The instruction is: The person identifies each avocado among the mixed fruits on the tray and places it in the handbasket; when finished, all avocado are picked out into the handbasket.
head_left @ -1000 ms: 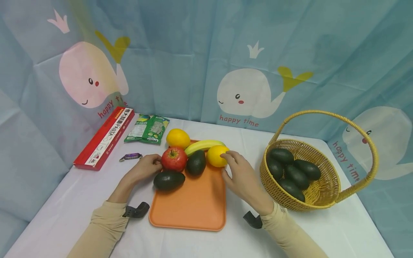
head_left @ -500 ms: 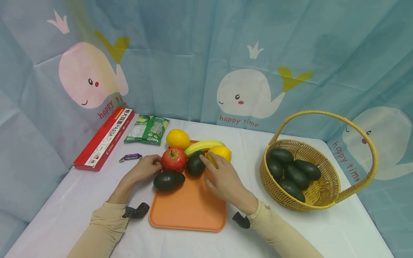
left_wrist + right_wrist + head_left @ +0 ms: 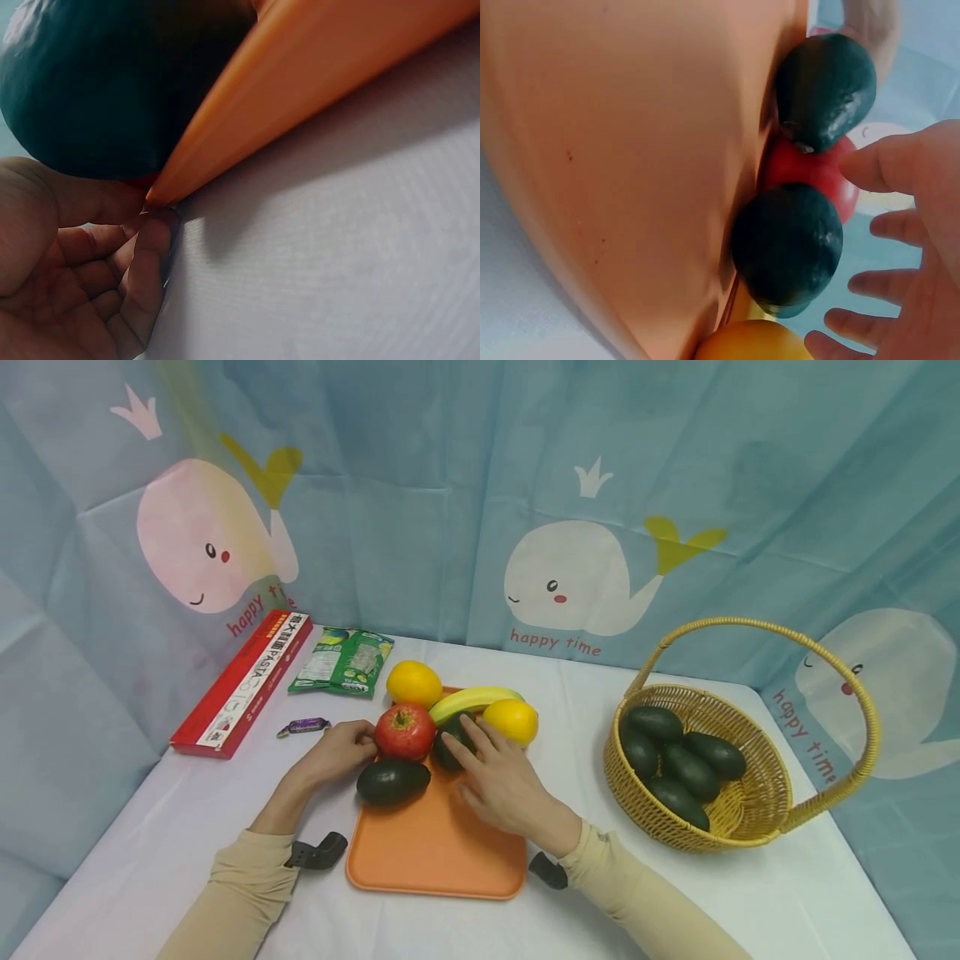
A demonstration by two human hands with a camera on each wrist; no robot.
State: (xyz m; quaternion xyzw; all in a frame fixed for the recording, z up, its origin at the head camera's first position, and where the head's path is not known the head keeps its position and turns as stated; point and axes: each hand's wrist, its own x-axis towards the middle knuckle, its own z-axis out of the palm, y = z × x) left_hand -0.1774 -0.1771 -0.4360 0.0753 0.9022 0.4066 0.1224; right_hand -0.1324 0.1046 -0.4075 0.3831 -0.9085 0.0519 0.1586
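My left hand (image 3: 343,753) pinches the left rim of an orange tray (image 3: 438,856) between thumb and fingers, as the left wrist view shows. Beside it on the tray are a red pomegranate (image 3: 405,732) and a dark green avocado (image 3: 392,782). My right hand (image 3: 504,787) hovers with spread fingers close over a second avocado (image 3: 447,747), partly covering it in the head view. In the right wrist view, a gap shows between these fingers and that avocado (image 3: 787,244). A banana (image 3: 474,698) and a yellow lemon (image 3: 513,721) lie behind and to its right.
Another lemon (image 3: 415,683) sits at the tray's back left corner. A wicker basket (image 3: 622,802) with a tall handle holds several avocados on the right. At the left lie a red pasta box (image 3: 243,685), a green snack bag (image 3: 343,660) and a purple-wrapped candy (image 3: 304,725).
My right hand has moved left from the right lemon to over the avocado in the middle; that lemon stays on the tray. The left hand has kept its place at the rim.
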